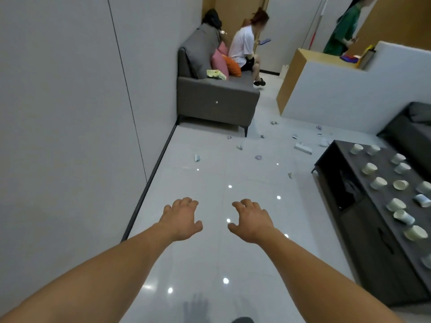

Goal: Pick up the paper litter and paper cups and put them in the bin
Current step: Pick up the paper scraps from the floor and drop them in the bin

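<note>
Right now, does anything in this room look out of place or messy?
Yes. Paper scraps lie scattered over the floor between the grey sofa and the dark cabinet. Paper cups cover the cabinet top, and one lies tipped on its side.

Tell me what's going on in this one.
A person stretches both arms out over the tiled floor, with the left hand and right hand empty and the fingers loosely curled. Small paper scraps lie scattered on the floor ahead, between the grey sofa and a dark low table. Many paper cups sit on that table, some upright, some tipped over. Nothing is picked up yet, and no bin is in view. A seated person is on the sofa.
</note>
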### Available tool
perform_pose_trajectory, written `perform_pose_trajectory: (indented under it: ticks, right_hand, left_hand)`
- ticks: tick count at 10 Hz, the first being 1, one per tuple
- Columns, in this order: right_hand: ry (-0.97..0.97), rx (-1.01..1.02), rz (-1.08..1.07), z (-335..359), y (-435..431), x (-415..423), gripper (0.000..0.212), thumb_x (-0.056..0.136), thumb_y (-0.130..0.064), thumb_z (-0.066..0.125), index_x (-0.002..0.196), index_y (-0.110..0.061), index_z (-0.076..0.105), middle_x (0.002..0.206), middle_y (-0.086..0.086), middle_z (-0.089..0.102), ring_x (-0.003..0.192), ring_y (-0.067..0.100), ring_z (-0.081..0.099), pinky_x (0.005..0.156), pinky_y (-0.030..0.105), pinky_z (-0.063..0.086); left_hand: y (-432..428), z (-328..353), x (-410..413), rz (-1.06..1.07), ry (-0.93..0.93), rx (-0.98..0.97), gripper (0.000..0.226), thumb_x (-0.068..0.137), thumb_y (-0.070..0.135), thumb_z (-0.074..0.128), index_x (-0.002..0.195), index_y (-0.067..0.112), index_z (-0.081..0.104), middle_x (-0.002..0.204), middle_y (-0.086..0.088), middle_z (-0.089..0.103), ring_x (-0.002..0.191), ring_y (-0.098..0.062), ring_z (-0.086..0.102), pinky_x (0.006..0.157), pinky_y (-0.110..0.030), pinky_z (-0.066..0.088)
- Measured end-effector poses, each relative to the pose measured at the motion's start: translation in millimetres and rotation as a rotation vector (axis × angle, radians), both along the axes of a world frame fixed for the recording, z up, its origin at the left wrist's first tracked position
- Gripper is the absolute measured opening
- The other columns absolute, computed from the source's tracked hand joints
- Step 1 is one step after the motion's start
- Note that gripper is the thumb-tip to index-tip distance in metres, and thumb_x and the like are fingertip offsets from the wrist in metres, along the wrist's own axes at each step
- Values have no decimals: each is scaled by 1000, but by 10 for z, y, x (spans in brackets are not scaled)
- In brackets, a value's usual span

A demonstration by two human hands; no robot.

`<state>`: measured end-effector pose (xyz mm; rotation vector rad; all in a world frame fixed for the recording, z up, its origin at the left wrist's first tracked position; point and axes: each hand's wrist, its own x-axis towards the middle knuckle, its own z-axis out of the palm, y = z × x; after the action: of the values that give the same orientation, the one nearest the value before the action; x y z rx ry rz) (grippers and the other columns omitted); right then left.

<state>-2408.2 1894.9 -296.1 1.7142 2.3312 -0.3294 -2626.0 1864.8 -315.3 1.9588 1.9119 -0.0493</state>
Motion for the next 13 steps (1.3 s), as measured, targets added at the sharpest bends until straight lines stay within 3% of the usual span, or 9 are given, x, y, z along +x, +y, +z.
perform_pose_trajectory:
  ticks: [3, 7, 13]
  right_hand:
    - [-5, -66, -83, -284, 1538, 128, 70, 90, -52, 49, 150, -24, 26, 151, 4, 31, 133, 27, 35, 102, 41, 37]
    - [13, -81, -44, -197, 3824, 201, 70, 90, -51, 51, 149, -23, 27, 151, 5, 31, 133, 27, 36, 101, 40, 40]
    - [3, -169, -17, -464, 7233, -558, 70, 90, -47, 56, 149, -22, 28, 148, 4, 34, 130, 25, 38, 97, 38, 44]
  left_hand:
    - [1691, -194, 154, -126, 40, -40, 69, 89, 48, 46, 148, 20, 25, 155, -1, 23, 140, -24, 24, 110, -44, 26]
    - [3749, -103, 205, -74, 30, -77, 69, 90, 47, 47, 149, 19, 24, 155, -1, 23, 139, -23, 25, 111, -42, 27]
    - [7016, -497, -765, 14, -4, -196, 69, 90, 46, 48, 149, 20, 24, 151, -2, 30, 135, -23, 32, 106, -40, 33]
